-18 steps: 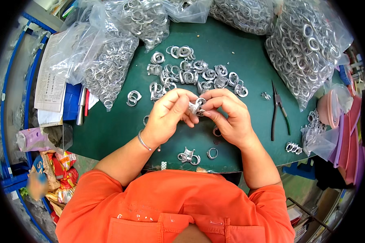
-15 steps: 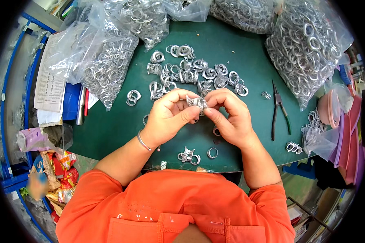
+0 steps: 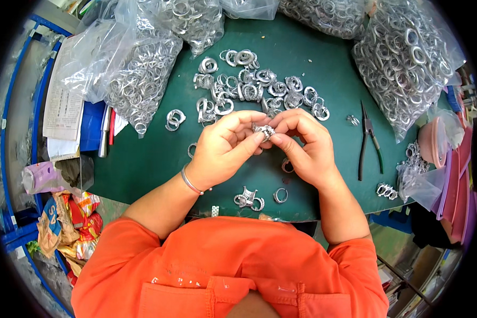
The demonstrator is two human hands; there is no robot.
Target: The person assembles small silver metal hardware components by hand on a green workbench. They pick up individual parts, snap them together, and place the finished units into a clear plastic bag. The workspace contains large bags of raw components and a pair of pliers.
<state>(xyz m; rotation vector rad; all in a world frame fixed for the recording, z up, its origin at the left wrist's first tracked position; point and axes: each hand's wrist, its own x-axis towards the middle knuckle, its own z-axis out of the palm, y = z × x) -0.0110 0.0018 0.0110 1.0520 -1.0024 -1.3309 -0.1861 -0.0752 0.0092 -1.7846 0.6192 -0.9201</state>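
Note:
Between my fingertips, over the middle of the green table, is a small silvery metal ring (image 3: 263, 132) with an openwork pattern. My left hand (image 3: 225, 143) pinches its left side between thumb and fingers. From the other side, the thumb and forefinger of my right hand (image 3: 308, 146) grip it too. The fingers hide much of its shape. Just beyond my hands lies a loose pile of silver metal rings (image 3: 249, 90), several linked or stacked. Nearer my body lie an openwork ring cluster (image 3: 249, 199) and a single ring (image 3: 281, 195).
Dark-handled pliers (image 3: 369, 140) lie on the green table (image 3: 143, 175) to the right. Clear bags of rings (image 3: 143, 85) stand at the back left, with another large bag (image 3: 403, 63) at the back right. A pink container (image 3: 432, 140) and papers (image 3: 63, 116) flank the table.
The ring in my fingers has been turned and now shows a more compact side. Both hands stay pinched on it. The whole view has shifted slightly.

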